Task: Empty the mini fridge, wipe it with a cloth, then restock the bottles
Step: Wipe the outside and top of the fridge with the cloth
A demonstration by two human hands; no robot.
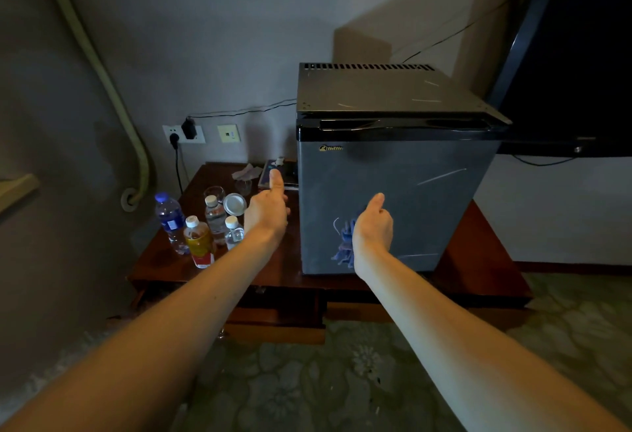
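The grey mini fridge [400,199] stands on a low wooden cabinet [478,260] with its door closed. My right hand [372,226] is in front of the door, thumb up, shut on a blue cloth [344,243] that hangs to its left. My left hand [268,209] hovers just left of the fridge, thumb raised, fingers curled, nothing visible in it. Several bottles stand on the cabinet's left part: a blue-capped water bottle [170,221], an orange drink bottle [199,242] and two clear white-capped bottles [215,214] [234,231].
Behind the bottles are a drinking glass [214,193], a round lid [235,204], crumpled tissue [247,171] and a dark booklet. Wall sockets with a plug [184,132] sit above. A dark television [574,65] hangs at right. Patterned carpet [342,380] covers the floor.
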